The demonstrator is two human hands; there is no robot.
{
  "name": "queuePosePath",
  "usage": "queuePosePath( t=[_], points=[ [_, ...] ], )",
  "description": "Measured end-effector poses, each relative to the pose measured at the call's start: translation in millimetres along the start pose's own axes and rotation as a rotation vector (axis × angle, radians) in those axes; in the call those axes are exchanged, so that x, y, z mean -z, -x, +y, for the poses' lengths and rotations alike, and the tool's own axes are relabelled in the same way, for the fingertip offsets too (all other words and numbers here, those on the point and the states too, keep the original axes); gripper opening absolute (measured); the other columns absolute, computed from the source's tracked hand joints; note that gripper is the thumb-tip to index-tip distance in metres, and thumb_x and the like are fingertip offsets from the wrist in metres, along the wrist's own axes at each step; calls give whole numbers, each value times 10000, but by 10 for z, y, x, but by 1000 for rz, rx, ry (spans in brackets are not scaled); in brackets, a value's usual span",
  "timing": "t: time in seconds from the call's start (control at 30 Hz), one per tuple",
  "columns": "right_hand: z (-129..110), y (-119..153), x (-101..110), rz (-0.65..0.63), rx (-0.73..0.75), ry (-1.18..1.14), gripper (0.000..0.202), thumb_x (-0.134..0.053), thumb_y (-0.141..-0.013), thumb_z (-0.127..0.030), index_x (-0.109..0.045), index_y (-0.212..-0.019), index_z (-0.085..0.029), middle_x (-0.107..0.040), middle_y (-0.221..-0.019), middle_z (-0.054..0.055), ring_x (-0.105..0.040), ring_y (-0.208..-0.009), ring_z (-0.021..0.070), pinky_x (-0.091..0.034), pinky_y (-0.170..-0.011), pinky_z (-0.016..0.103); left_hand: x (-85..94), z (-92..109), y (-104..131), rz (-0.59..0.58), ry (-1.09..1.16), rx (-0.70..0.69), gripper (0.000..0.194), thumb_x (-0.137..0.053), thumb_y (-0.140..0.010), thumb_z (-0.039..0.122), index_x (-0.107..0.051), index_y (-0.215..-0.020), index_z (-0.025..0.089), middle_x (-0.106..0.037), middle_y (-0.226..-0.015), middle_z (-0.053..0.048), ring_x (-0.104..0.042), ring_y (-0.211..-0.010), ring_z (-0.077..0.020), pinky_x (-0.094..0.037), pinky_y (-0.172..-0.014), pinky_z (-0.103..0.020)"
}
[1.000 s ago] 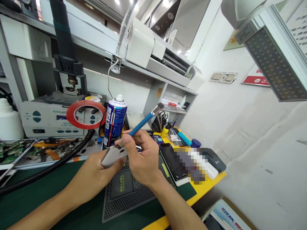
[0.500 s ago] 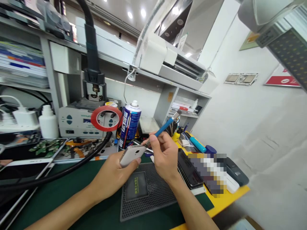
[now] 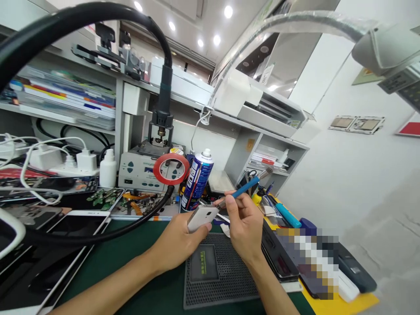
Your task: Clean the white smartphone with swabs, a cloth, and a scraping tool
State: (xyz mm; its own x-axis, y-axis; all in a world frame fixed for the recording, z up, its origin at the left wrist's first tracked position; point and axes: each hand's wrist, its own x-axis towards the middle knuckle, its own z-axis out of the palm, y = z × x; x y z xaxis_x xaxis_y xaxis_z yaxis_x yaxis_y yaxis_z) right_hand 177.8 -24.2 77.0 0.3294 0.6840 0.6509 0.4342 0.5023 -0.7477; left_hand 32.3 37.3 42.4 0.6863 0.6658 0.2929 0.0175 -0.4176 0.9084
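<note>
The left hand (image 3: 179, 240) grips a white, flat phone with rounded corners (image 3: 201, 218), tilted above a dark-grey perforated mat (image 3: 234, 280). The right hand (image 3: 245, 227) pinches, between thumb and fingers, a slim blue-shafted tool with metallic ends (image 3: 246, 187); its lower end lies at the phone's upper edge, contact being indistinguishable. Behind stands a blue cylindrical spray can with a white cap (image 3: 198, 180).
</note>
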Motion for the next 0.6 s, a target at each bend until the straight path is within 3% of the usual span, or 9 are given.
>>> queuePosePath(
  t=[0.4, 0.6],
  points=[
    [-125, 51, -157, -44, -3, -14, 202, -541, -941, -341, -630, -1053, -198, -719, -874, 52, -686, -826, 178, -569, -763, 309, 0, -52, -23, -40, 56, -72, 256, -470, -906, 348, -517, -724, 176, -479, -642, 30, -408, -587, -111, -308, -554, -230],
    [-131, 52, -155, -47, -7, 13, 243, -523, -947, -359, -636, -1089, -197, -718, -913, 68, -683, -825, 184, -575, -738, 308, 7, -55, -31, -58, 64, -47, 287, -465, -902, 391, -514, -723, 173, -496, -650, 14, -432, -593, -121, -311, -549, -236]
  ],
)
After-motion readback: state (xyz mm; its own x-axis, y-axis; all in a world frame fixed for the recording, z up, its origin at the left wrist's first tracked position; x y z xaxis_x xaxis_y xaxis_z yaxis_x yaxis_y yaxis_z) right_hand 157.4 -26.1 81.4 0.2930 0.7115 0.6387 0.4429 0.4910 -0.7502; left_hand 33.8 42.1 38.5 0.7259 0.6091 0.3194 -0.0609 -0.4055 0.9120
